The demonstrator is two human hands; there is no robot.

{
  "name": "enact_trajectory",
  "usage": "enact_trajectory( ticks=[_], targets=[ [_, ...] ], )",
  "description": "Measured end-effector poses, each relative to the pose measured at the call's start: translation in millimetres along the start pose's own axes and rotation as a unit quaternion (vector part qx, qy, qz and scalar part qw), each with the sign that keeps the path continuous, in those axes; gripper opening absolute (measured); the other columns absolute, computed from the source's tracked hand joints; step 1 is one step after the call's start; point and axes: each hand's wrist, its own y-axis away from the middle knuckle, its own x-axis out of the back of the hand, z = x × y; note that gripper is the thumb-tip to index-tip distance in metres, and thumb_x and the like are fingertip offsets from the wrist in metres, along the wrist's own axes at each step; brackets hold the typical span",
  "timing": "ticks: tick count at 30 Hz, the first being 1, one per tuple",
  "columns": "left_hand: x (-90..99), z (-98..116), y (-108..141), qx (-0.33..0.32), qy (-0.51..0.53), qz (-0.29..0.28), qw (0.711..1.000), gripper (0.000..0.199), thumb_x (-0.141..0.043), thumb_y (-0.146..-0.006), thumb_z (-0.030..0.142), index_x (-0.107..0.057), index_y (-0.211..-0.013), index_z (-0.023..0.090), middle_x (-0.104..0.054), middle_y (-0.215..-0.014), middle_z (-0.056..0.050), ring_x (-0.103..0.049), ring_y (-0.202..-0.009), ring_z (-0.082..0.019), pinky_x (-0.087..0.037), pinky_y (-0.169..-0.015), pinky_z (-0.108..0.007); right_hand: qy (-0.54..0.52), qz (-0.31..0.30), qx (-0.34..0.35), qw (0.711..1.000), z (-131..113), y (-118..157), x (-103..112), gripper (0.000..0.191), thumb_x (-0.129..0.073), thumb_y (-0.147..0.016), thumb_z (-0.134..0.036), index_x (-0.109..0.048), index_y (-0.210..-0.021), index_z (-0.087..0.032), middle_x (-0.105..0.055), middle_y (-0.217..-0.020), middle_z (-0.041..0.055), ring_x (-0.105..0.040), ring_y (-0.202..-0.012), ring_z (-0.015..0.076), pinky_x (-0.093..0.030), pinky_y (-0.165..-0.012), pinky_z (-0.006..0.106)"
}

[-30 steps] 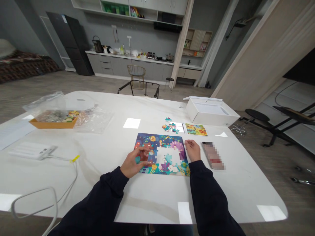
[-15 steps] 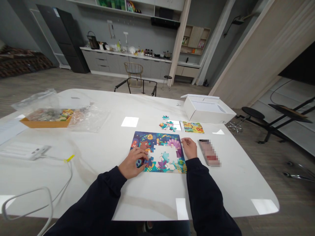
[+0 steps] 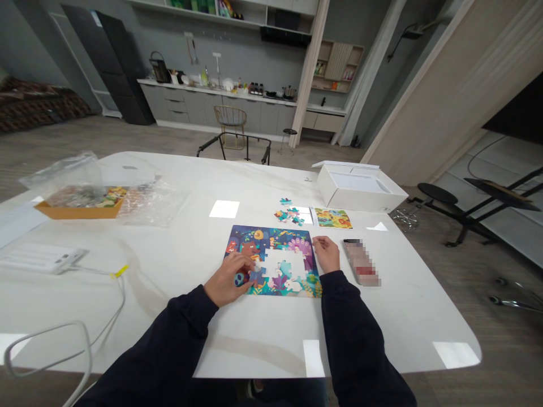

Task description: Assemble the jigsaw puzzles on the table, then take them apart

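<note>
A jigsaw puzzle (image 3: 282, 232) with a dark forest scene and animals lies on the white table, its frame joined around an open gap in the middle. My left hand (image 3: 231, 277) reaches over its left side, thumb and fingers around a dark blue puzzle piece (image 3: 258, 276) that lies at the gap's left edge. At the right edge of the puzzle rests my right hand (image 3: 327, 255), its fingers curled together; whether they hold anything is hidden. Several loose puzzle pieces (image 3: 292, 215) are heaped just beyond the puzzle.
Behind the right hand lie a picture card (image 3: 333, 219) and a white box (image 3: 360, 189). A phone (image 3: 361, 263) is to its right. On the left are an orange tray (image 3: 80, 212) with plastic wrapping (image 3: 153, 204), a white power strip (image 3: 42, 260) and its cable (image 3: 123, 294).
My left fingers have shifted slightly, and more of the dark blue piece beneath them shows. My right hand stays in place at the puzzle's edge.
</note>
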Motion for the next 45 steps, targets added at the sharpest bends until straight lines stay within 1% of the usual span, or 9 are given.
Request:
enact_trajectory(
  ticks=[9, 11, 14, 17, 18, 20, 25, 36, 45],
  targets=[
    [-1.2, -3.4, 0.4, -0.003, -0.01, 0.024, 1.0, 0.03, -0.074, -0.08, 0.015, -0.059, -0.105, 0.024, -0.069, -0.108, -0.006, -0.064, -0.105, -0.024, -0.051, -0.097, -0.044, 0.003, -0.006, -0.002, 1.0, -1.8, 1.2, 0.6, 0.027, -0.065, -0.079, -0.047, -0.07, -0.085, -0.021, -0.075, -0.082, 0.007, -0.071, -0.079, 0.0243, -0.058, -0.07, 0.034],
    [0.8, -1.5, -0.3, 0.002, -0.021, 0.046, 0.999, 0.03, -0.075, -0.08, 0.017, -0.059, -0.104, 0.024, -0.07, -0.108, -0.006, -0.064, -0.105, -0.025, -0.051, -0.098, -0.044, 0.004, -0.006, -0.003, 1.0, -1.4, 1.0, 0.8, 0.026, -0.066, -0.079, -0.047, -0.07, -0.084, -0.021, -0.075, -0.082, 0.007, -0.071, -0.078, 0.0243, -0.058, -0.07, 0.035],
    [6.0, 2.0, -1.2, 0.037, -0.048, 0.144, 0.988, 0.029, -0.076, -0.082, 0.022, -0.059, -0.104, 0.024, -0.07, -0.109, -0.006, -0.064, -0.105, -0.025, -0.052, -0.092, -0.042, 0.005, -0.006, -0.003, 1.0, -0.3, 0.5, 1.1, 0.027, -0.066, -0.079, -0.047, -0.07, -0.084, -0.021, -0.076, -0.082, 0.0069, -0.071, -0.078, 0.0239, -0.058, -0.07, 0.034],
    [11.8, 4.5, -1.7, 0.079, -0.078, 0.262, 0.959, 0.03, -0.077, -0.083, 0.025, -0.059, -0.107, 0.024, -0.07, -0.113, -0.007, -0.065, -0.107, -0.026, -0.052, -0.085, -0.04, 0.005, -0.009, -0.002, 1.0, 0.8, -0.1, 1.2, 0.027, -0.066, -0.079, -0.047, -0.07, -0.085, -0.021, -0.076, -0.082, 0.0066, -0.071, -0.077, 0.0232, -0.057, -0.07, 0.034],
    [13.2, 5.1, -1.8, 0.087, -0.083, 0.287, 0.95, 0.031, -0.077, -0.083, 0.025, -0.059, -0.108, 0.023, -0.07, -0.114, -0.007, -0.065, -0.106, -0.026, -0.051, -0.084, -0.04, 0.005, -0.01, -0.002, 1.0, 1.0, -0.2, 1.2, 0.027, -0.066, -0.079, -0.047, -0.07, -0.085, -0.021, -0.076, -0.082, 0.0066, -0.071, -0.077, 0.0231, -0.057, -0.07, 0.034],
    [14.9, 6.0, -2.2, 0.097, -0.084, 0.307, 0.943, 0.034, -0.077, -0.083, 0.025, -0.058, -0.111, 0.022, -0.07, -0.115, -0.007, -0.066, -0.104, -0.026, -0.051, -0.082, -0.039, 0.005, -0.011, -0.002, 1.0, 1.3, -0.3, 1.1, 0.026, -0.066, -0.079, -0.046, -0.07, -0.086, -0.021, -0.076, -0.082, 0.0066, -0.071, -0.077, 0.0231, -0.057, -0.07, 0.033],
    [14.7, 8.7, -3.6, 0.112, -0.076, 0.306, 0.942, 0.036, -0.076, -0.083, 0.026, -0.06, -0.114, 0.022, -0.07, -0.114, -0.007, -0.066, -0.097, -0.023, -0.051, -0.081, -0.039, 0.006, -0.012, -0.003, 1.0, 1.5, -0.4, 0.9, 0.027, -0.065, -0.079, -0.046, -0.07, -0.086, -0.02, -0.076, -0.083, 0.0069, -0.071, -0.078, 0.0235, -0.057, -0.07, 0.034],
    [13.4, 8.8, -3.4, 0.109, -0.065, 0.292, 0.948, 0.035, -0.078, -0.082, 0.028, -0.059, -0.111, 0.022, -0.072, -0.113, -0.006, -0.066, -0.095, -0.023, -0.051, -0.079, -0.039, 0.004, -0.012, 0.001, 1.0, 2.6, -1.2, 0.9, 0.026, -0.065, -0.079, -0.046, -0.07, -0.085, -0.021, -0.076, -0.081, 0.0065, -0.071, -0.078, 0.0238, -0.057, -0.07, 0.034],
    [12.1, 6.7, -2.3, 0.096, -0.055, 0.257, 0.96, 0.029, -0.079, -0.083, 0.029, -0.059, -0.104, 0.023, -0.073, -0.113, -0.007, -0.068, -0.102, -0.025, -0.051, -0.079, -0.038, 0.002, -0.012, 0.001, 1.0, 1.2, 0.1, 0.9, 0.027, -0.065, -0.079, -0.046, -0.071, -0.086, -0.021, -0.075, -0.082, 0.0072, -0.071, -0.078, 0.0237, -0.057, -0.069, 0.033]
  ],
)
